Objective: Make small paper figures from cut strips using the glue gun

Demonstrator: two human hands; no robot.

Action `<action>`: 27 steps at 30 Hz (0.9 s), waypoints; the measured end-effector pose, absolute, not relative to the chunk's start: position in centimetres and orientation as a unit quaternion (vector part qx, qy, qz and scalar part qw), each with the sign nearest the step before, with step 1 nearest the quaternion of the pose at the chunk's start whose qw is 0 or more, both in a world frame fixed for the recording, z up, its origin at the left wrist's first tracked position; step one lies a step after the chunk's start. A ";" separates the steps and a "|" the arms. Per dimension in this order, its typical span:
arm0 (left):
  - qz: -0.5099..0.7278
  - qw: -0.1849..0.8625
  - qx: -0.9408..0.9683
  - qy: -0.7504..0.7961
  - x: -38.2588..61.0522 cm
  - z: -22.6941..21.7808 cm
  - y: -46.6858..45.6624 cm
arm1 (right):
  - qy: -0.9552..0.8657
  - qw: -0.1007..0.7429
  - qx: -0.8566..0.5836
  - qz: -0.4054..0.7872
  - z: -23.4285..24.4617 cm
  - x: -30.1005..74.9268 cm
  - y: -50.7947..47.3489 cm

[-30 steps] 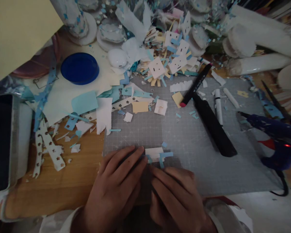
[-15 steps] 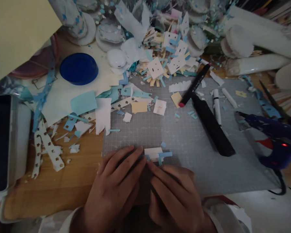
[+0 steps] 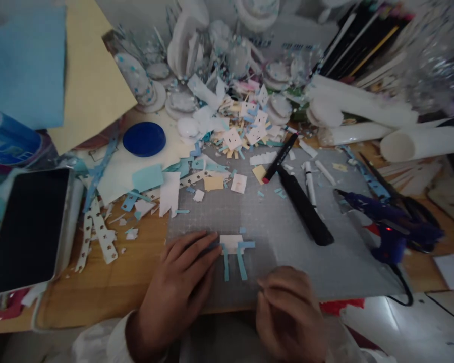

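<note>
My left hand (image 3: 177, 285) lies on the near edge of the grey cutting mat (image 3: 287, 237), its fingers stretched flat and their tips pressing the left side of a small white paper square (image 3: 230, 243). Two light blue paper strips (image 3: 241, 262) hang down from the square toward me, and a short blue strip sits at its right edge. My right hand (image 3: 287, 307) rests at the mat's front edge, a little to the right of the strips, fingers curled together; whether it holds anything is hidden.
A blue glue gun (image 3: 389, 227) lies at the right of the mat, black markers (image 3: 304, 209) in the middle. Paper scraps and finished paper squares (image 3: 232, 138) pile up at the back, with white rolls (image 3: 363, 118), a blue lid (image 3: 144, 138) and a tablet (image 3: 26, 229) at left.
My right hand has drawn back from the paper square toward me, uncovering two blue strips. The camera has tilted up and shows more of the back of the desk.
</note>
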State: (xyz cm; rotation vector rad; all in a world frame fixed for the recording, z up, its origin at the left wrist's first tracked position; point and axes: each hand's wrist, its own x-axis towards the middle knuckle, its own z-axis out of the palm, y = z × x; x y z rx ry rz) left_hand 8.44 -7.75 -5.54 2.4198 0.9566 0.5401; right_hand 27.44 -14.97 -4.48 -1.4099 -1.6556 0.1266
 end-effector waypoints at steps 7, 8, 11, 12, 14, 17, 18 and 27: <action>0.258 0.295 0.841 0.373 8.3 -4.6 -7.5 | -0.530 0.609 -0.579 0.113 -4.4 29.4 -14.7; 0.267 0.303 0.832 0.380 8.2 -4.4 -7.5 | -0.524 0.614 -0.582 0.099 -4.5 30.0 -15.1; 0.298 0.307 0.812 0.397 8.0 -3.7 -7.3 | -0.516 0.597 -0.614 0.028 -5.1 31.8 -16.3; 0.308 0.300 0.810 0.399 7.9 -3.4 -7.2 | -0.516 0.579 -0.631 0.006 -5.3 32.4 -16.8; 0.327 0.277 0.809 0.404 7.8 -3.0 -6.9 | -0.519 0.546 -0.657 -0.032 -5.7 33.3 -17.5; 0.350 0.251 0.795 0.427 7.6 -2.4 -6.4 | -0.549 0.511 -0.659 -0.054 -6.2 34.3 -18.1; 0.352 0.253 0.787 0.439 7.4 -2.2 -6.3 | -0.562 0.499 -0.658 -0.050 -6.2 34.5 -18.2; 0.263 0.249 0.832 0.422 8.5 -0.4 -4.3 | -0.650 0.418 -0.633 0.052 -6.0 35.1 -15.4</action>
